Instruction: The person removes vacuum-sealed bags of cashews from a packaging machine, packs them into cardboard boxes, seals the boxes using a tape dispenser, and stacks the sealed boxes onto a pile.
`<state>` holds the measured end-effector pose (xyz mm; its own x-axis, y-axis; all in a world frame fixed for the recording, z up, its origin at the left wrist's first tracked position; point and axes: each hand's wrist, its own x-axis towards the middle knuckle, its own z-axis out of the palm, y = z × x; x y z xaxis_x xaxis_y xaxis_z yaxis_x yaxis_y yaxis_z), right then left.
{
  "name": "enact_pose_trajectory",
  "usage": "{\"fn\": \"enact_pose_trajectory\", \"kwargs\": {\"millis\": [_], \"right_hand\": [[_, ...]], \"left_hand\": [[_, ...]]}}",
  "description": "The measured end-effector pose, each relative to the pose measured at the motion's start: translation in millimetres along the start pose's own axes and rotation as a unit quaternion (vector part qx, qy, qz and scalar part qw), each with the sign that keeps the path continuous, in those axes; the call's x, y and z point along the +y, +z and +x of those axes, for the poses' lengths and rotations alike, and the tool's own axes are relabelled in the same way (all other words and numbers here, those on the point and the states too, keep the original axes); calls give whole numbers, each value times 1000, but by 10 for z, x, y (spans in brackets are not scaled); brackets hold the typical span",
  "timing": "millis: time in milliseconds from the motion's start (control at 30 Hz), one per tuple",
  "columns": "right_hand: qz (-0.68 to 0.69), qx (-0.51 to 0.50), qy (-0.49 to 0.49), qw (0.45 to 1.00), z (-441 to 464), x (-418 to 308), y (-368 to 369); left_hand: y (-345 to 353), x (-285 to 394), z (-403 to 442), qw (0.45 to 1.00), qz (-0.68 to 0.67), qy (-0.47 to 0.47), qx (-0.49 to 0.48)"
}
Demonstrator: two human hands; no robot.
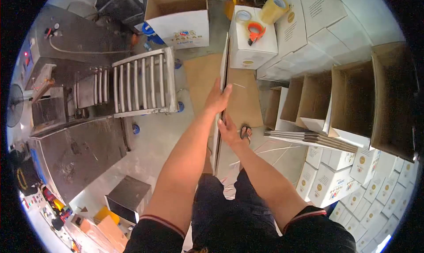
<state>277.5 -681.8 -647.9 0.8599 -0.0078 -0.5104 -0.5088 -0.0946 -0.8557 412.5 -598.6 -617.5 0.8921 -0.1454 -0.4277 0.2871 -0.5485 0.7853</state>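
1. Flat cardboard piece (pixel 217 142): in front of the person, mid-scene, seen almost edge-on; long axis runs near to far, near end close to the legs, far end beside the white box (pixel 254 60).
2. Key relation: the cardboard lies between the two hands' sides, within both grips. Left hand (pixel 216 100) sits farther along it; right hand (pixel 230 131) is nearer the body, on its right face.
3. Fingers: left ones grasp the cardboard, straddling its upper edge; right ones grasp it too, thumb at the edge. Fingertips behind the faces cannot be made out.
4. Beneath: brown sheet (pixel 198 74) on the floor.
5. Left: roller conveyor (pixel 143 85), well apart.
6. Right: open cartons (pixel 353 107) in a row.
7. Far right: orange tape dispenser (pixel 256 30) atop the white box.
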Motion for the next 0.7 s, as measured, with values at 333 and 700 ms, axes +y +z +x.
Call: {"fn": "enact_pose_trajectory", "kwargs": {"millis": [333, 700], "right_hand": [[-137, 96, 0, 986, -236, -253, -558], [-312, 183, -99, 927, 433, -865, -1442]], "left_hand": [[-26, 118, -61, 987, 156, 35, -32], [-1287, -193, -1290, 950, 306, 53, -32]]}}
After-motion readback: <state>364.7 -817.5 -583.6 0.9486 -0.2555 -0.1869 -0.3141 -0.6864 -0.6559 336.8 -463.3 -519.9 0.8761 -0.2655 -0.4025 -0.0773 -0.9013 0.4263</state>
